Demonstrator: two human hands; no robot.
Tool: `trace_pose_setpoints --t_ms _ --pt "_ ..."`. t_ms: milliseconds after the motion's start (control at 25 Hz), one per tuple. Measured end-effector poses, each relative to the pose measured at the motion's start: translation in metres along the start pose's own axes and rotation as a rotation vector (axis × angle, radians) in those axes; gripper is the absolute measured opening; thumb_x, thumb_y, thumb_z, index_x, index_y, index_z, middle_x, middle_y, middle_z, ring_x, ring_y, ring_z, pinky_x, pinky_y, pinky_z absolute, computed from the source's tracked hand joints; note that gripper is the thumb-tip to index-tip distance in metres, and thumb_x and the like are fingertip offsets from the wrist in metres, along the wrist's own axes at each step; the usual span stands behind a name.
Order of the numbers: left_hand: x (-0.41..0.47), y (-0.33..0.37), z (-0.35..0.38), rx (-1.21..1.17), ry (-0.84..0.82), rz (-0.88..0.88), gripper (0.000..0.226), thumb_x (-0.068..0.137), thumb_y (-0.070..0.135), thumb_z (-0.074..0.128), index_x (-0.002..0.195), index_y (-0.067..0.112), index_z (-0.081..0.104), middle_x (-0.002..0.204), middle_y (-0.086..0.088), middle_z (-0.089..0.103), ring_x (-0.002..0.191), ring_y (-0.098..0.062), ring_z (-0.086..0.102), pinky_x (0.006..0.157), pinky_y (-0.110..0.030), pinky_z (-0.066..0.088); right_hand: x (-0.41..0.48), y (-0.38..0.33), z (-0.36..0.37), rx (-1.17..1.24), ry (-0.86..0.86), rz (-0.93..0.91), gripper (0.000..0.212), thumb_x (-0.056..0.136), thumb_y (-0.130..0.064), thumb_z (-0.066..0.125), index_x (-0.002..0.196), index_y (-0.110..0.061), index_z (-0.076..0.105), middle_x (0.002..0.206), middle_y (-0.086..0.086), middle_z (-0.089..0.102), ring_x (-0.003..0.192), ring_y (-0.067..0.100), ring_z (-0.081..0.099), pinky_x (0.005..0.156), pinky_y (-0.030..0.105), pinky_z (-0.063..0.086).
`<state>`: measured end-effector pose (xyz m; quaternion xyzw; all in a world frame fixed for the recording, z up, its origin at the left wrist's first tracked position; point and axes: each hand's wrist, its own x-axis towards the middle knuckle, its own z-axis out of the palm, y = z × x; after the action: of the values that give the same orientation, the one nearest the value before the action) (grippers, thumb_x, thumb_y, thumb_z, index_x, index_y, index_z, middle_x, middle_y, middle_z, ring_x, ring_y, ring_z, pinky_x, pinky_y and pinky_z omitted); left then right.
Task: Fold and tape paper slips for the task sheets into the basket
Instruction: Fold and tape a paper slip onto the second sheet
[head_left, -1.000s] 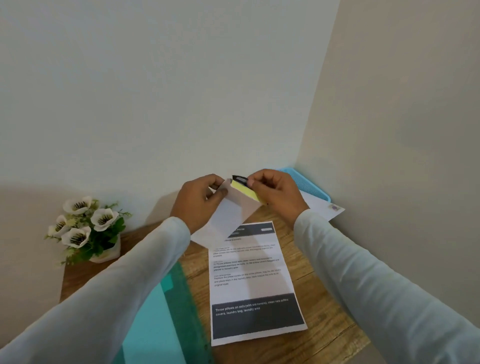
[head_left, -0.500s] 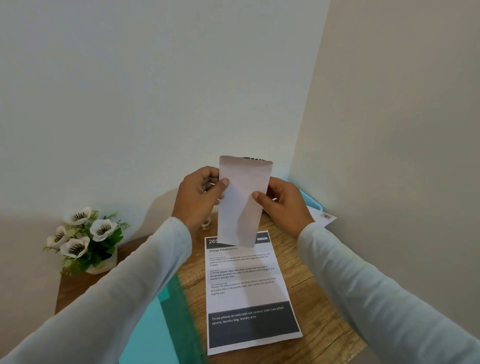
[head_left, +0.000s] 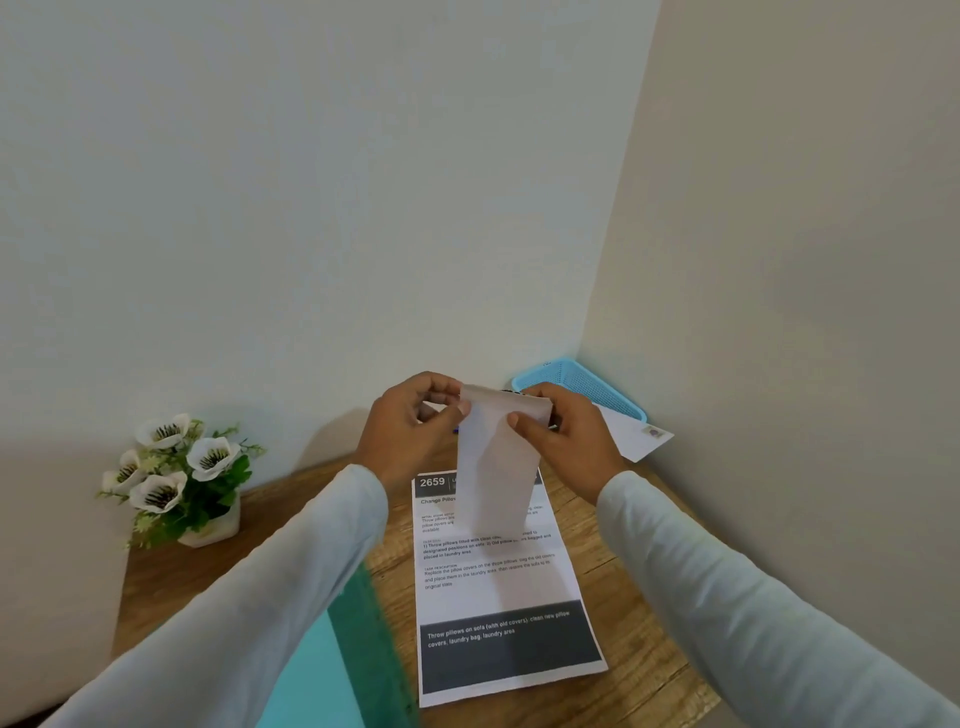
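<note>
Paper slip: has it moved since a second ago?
Yes. The paper slip swung from slanting across the top corner of the printed sheet to hanging upright, its lower end now over that sheet's upper lines.

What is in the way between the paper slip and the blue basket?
Nothing visible blocks it. Only the right hand gripping the paper slip sits in front of the blue basket in the corner.

Pale walls (head_left: 311, 182) meet in a corner behind the right grip (head_left: 571, 436); a wooden counter (head_left: 171, 582) lies beneath it.
</note>
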<state>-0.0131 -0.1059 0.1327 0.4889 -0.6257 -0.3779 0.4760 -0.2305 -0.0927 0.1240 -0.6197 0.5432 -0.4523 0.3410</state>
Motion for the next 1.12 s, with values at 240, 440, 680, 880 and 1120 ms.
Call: trace_pose_setpoints --t_ms 240,440,680,880,1120 --pt "0.002 0.018 0.004 0.02 0.011 0.019 0.015 0.095 0.032 0.071 0.085 0.02 0.07 0.081 0.004 0.073 0.064 -0.008 0.065 0.065 -0.026 0.056 -0.003 -0.017 -0.001 0.047 0.135 -0.102 0.022 0.095 -0.029 0.073 0.115 -0.027 0.063 0.111 -0.008 0.068 0.094 0.011 0.066 0.074 0.022 0.059" --pt "-0.002 0.019 0.006 -0.037 0.009 0.009 0.007 0.098 0.025 0.067 0.103 0.026 0.062 0.08 0.004 0.072 0.067 -0.01 0.065 0.067 -0.029 0.054 -0.009 -0.017 -0.004 -0.117 0.129 -0.184 0.019 0.095 -0.028 0.072 0.11 -0.03 0.061 0.119 -0.01 0.062 0.103 0.011 0.062 0.073 0.017 0.056" --pt "-0.006 0.014 0.004 0.135 -0.039 0.136 0.006 0.094 0.035 0.07 0.1 0.035 0.071 0.099 0.016 0.066 0.085 -0.014 0.063 0.074 -0.038 0.062 -0.011 -0.012 -0.006 -0.229 0.089 -0.217 0.013 0.095 -0.033 0.071 0.107 -0.026 0.069 0.111 -0.012 0.064 0.102 0.008 0.061 0.082 0.026 0.057" --pt "-0.005 0.014 0.006 0.233 -0.065 0.224 0.006 0.091 0.039 0.074 0.092 0.034 0.077 0.093 0.017 0.067 0.08 -0.015 0.061 0.065 -0.036 0.059 -0.01 -0.02 0.0 -0.224 0.04 -0.213 0.016 0.097 -0.042 0.068 0.1 -0.027 0.073 0.099 -0.012 0.071 0.098 0.01 0.065 0.085 0.033 0.056" --pt "-0.002 0.014 -0.001 0.292 -0.063 0.238 0.008 0.09 0.038 0.075 0.09 0.032 0.08 0.084 0.014 0.072 0.077 -0.015 0.061 0.072 -0.043 0.057 -0.008 -0.024 -0.001 -0.262 0.013 -0.23 0.016 0.097 -0.038 0.069 0.102 -0.024 0.077 0.099 -0.011 0.073 0.097 0.009 0.066 0.089 0.037 0.058"
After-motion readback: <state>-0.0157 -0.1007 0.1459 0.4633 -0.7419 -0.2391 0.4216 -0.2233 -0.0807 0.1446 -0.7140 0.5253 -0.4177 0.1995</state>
